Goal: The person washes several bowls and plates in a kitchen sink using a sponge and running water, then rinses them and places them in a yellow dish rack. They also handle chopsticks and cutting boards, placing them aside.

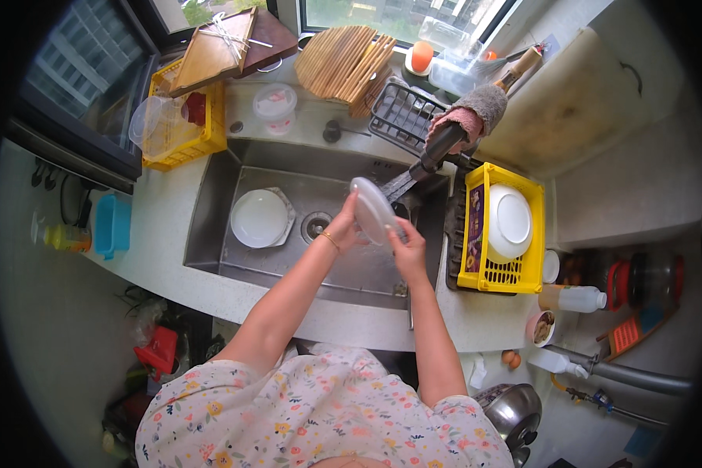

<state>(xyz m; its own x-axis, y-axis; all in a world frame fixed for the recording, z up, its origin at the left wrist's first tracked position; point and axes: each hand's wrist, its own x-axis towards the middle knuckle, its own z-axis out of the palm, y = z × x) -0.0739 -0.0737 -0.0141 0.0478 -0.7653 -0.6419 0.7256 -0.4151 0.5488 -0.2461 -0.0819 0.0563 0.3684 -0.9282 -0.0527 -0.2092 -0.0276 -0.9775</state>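
Note:
Both my hands hold a tilted, whitish round dish point(374, 212) by its rim above the sink point(257, 267). My left hand point(347, 229) grips its left edge, and my right hand point(408, 244) has its lower right edge. Water streams from the dark faucet point(436, 153) behind the dish; whether it is a plate or a lid I cannot tell. Left of the drain point(316, 226), a white plate point(260, 218) rests in the basin on top of another pale, angular dish point(288, 209), which is mostly covered.
A yellow basket point(502, 288) on the right counter holds a white bowl point(510, 223). Behind the sink are a black wire rack point(402, 111), a lidded tub point(275, 105) and a wooden slatted mat point(336, 67). Another yellow basket point(187, 149) stands back left, near a blue container point(112, 225).

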